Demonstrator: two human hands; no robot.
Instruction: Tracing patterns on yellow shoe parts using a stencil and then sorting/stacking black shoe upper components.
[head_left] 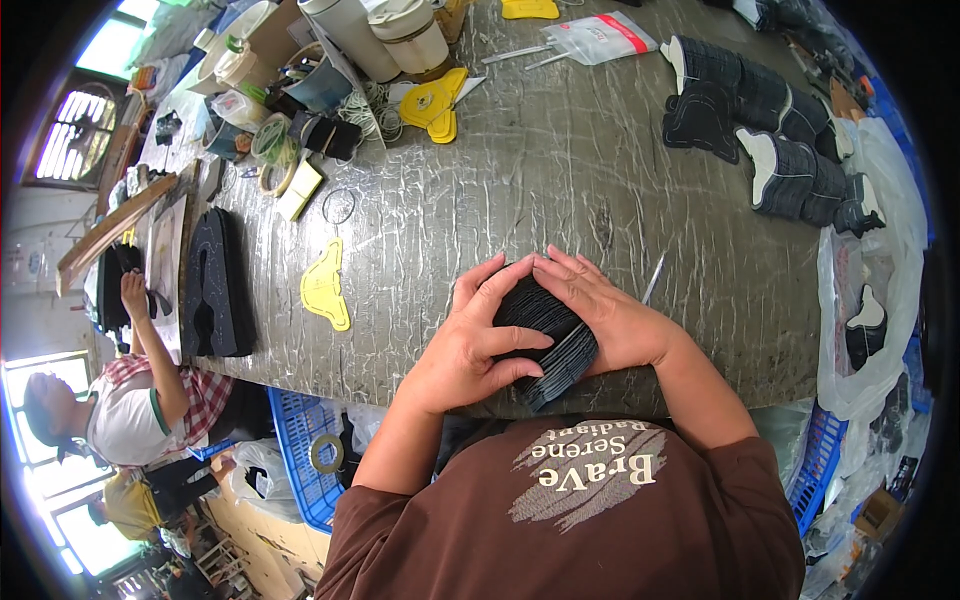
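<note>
A thick stack of thin black cut pieces [537, 304] stands on edge on the table in front of me, its layers showing as fine lines. My left hand [485, 330] clasps its left side, thumb and a finger bent over the near end. Against its right side lies my right hand [612, 318], fingers reaching over the far end. The fingertips of both hands meet at the top. Just beyond my right hand lies a slim silver pen-like tool [655, 277]. A yellow shaped template [325, 285] lies flat to the left of my left hand.
Stacks of black pieces [787, 175] stand at the far right beside a clear plastic bag [870, 350]. Tubs, tape rolls and another yellow template [435, 105] crowd the far left. Blue crates [300, 450] sit below the table edge. A co-worker [140, 400] works at the left.
</note>
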